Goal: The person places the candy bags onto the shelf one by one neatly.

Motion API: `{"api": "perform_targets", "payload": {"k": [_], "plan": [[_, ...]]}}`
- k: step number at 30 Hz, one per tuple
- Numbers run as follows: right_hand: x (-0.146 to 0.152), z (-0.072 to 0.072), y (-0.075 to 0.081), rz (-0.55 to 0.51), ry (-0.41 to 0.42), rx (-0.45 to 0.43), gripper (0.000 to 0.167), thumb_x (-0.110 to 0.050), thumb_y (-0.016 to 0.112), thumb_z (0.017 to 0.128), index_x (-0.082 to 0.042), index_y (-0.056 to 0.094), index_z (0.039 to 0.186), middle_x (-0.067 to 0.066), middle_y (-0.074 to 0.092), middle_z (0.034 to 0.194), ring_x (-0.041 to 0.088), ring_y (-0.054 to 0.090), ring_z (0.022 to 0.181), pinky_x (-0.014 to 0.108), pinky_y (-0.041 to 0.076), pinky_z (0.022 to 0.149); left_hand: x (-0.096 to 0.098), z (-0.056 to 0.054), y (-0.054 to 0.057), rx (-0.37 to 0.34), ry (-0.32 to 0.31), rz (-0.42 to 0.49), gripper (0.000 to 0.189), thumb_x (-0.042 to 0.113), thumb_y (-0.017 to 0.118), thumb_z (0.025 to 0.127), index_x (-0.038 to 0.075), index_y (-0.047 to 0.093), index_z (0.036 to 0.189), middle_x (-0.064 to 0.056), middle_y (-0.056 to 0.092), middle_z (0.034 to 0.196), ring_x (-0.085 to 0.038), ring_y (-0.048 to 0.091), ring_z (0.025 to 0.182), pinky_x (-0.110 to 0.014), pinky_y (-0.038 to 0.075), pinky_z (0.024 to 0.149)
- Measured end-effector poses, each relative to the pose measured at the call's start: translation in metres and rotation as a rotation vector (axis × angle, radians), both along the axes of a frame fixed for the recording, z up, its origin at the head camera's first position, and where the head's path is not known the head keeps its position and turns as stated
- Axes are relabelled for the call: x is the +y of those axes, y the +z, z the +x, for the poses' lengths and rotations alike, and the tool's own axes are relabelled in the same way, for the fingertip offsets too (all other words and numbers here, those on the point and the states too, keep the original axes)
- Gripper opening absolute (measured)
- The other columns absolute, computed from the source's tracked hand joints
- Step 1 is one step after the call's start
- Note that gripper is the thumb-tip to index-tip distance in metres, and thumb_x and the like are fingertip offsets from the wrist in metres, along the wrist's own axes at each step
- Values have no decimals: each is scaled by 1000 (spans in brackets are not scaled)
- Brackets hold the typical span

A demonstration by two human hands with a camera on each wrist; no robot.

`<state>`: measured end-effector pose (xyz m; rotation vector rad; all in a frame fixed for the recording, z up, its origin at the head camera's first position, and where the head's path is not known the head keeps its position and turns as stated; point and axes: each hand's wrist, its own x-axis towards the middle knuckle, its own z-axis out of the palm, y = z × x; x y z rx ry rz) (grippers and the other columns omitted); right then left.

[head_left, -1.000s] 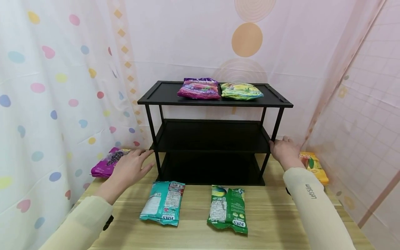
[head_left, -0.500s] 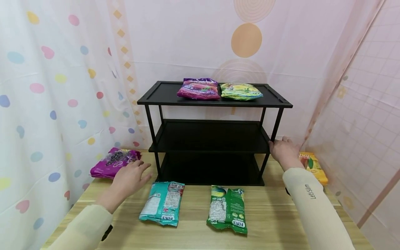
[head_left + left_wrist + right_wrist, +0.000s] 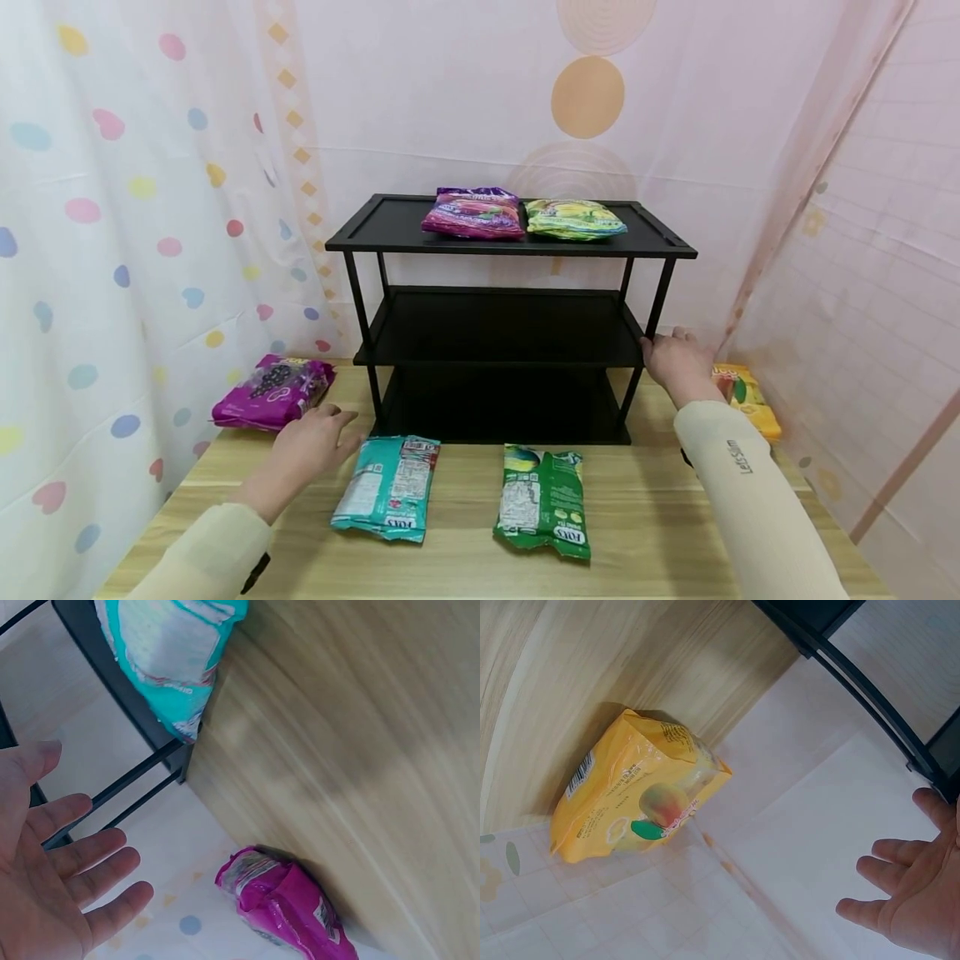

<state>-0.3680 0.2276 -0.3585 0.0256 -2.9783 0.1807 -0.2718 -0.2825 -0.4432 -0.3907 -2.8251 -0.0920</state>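
Observation:
A black three-tier rack stands on the wooden table. My right hand touches its right front post at the middle shelf; in the right wrist view that hand's fingers are spread and fairly straight. My left hand hovers over the table, holding nothing, its fingers extended. It is between a purple grape candy bag and a teal candy bag. The left wrist view shows the left palm bare, apart from both bags. Right of the teal bag lies a green candy bag.
On the rack's top shelf sit a purple-pink candy bag and a yellow-green candy bag. A yellow mango candy bag lies at the table's right edge, beyond my right hand. Patterned curtains hang behind and at both sides.
My left hand has come away from the rack's left front post and moved down and slightly left, towards me. My right hand stays at the right post.

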Motion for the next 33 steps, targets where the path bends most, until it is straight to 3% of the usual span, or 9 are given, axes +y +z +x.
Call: {"api": "perform_targets", "payload": {"k": [7,18,27,33], "plan": [[0,-1,-1,-2,-1,-12,54,-34,27,109,3,59,132,35,45,136,50,38,126,78,20,99,0,-1,-7,-113,24,7,46,33,67,93,-3,65,123,-30,62,117,-48,61,104,-60,51,83],[-1,0,-2,-11,-2,11,53,-34,29,108,3,62,128,36,46,131,50,41,122,78,21,98,0,-1,-19,-182,74,-5,50,36,65,95,-9,65,118,-30,65,109,-49,63,98,-59,51,83],[0,0,-2,-10,-4,15,53,-33,29,108,3,62,127,35,48,128,50,42,121,77,23,98,3,-3,-23,-313,145,-19,61,48,61,95,-10,65,114,-30,65,108,-48,63,99,-58,52,82],[0,0,-2,-6,0,19,53,-33,29,109,3,62,127,34,48,127,50,43,120,77,23,98,5,-3,-27,-351,166,-41,65,53,58,95,-10,66,106,-29,65,99,-45,64,90,-55,54,76]]}}
